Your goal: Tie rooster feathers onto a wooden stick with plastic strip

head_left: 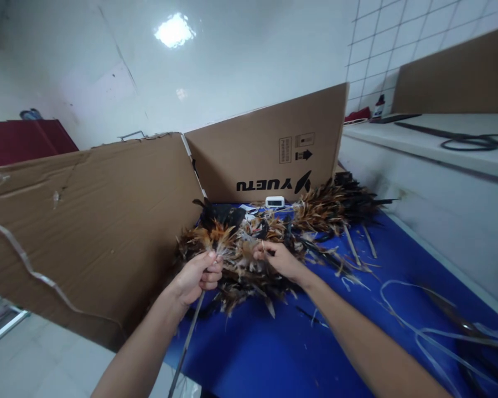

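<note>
My left hand (207, 272) is closed around a thin stick (190, 331). Orange-brown feathers (216, 239) fan out from the stick's upper end, as on a feather duster. Over a loose heap of brown, black and pale feathers (253, 284), my right hand (283, 261) has its fingers pinched together. A tan feather (248, 250) shows at those fingertips. The heap spreads behind and between both hands on the blue tabletop (257, 354).
Cardboard panels (149, 193) wall the left and back. A small white digital display (274, 202) stands at the back. Right of it lie bundled dark feathers (340, 204) with sticks (352, 246). Pale string (423, 331) curls at right. A white ledge (431, 132) carries a bottle (379, 106).
</note>
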`<state>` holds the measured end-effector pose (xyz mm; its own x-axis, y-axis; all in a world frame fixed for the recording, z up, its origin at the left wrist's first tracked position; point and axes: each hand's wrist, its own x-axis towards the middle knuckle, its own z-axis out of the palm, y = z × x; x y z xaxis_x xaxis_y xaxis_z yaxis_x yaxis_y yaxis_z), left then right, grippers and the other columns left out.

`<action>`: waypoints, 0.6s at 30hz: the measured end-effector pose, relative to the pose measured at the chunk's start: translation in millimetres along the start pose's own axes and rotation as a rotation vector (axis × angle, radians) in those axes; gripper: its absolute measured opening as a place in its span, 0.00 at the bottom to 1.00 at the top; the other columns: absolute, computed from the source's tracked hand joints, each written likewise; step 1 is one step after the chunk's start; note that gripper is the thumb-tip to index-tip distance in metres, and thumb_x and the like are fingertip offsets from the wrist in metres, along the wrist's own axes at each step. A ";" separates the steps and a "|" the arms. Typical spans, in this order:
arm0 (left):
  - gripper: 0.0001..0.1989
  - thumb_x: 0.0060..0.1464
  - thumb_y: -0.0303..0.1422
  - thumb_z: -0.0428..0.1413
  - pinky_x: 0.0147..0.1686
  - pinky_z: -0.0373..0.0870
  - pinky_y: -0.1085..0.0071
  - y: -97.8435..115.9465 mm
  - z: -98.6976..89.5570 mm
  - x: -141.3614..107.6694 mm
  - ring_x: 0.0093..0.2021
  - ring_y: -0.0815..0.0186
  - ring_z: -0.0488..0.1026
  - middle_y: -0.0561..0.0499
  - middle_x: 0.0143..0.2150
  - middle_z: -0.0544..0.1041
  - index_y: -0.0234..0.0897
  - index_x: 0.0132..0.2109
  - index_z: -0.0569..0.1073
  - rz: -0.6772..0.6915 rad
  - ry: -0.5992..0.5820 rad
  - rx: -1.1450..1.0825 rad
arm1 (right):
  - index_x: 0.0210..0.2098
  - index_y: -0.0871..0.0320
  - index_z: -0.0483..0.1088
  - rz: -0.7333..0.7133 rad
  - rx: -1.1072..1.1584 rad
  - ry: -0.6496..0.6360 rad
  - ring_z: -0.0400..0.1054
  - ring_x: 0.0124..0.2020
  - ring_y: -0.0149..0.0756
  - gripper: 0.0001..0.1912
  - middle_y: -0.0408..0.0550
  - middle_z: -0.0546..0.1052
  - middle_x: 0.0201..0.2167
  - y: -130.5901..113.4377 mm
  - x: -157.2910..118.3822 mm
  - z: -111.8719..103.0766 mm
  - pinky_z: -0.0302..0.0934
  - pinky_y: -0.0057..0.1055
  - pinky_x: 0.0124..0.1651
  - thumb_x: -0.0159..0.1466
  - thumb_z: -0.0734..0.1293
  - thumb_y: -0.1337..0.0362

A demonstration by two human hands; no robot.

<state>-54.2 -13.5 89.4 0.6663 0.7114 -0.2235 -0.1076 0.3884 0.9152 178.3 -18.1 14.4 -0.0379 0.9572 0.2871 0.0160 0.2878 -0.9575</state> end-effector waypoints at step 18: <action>0.14 0.50 0.38 0.56 0.14 0.37 0.83 1.8 -60.5 -46.3 0.18 0.82 0.41 0.60 0.23 0.50 0.33 0.32 0.60 0.137 0.242 -0.017 | 0.21 0.55 0.53 0.113 0.545 0.497 0.36 0.08 0.22 0.19 0.31 0.47 0.08 -48.5 75.7 -64.5 0.34 0.21 0.09 0.66 0.54 0.54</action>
<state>-129.9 -10.3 81.1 0.4489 0.8766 -0.1732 -0.1981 0.2866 0.9373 239.1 42.4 84.3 0.3934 0.9185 0.0404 -0.5096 0.2544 -0.8220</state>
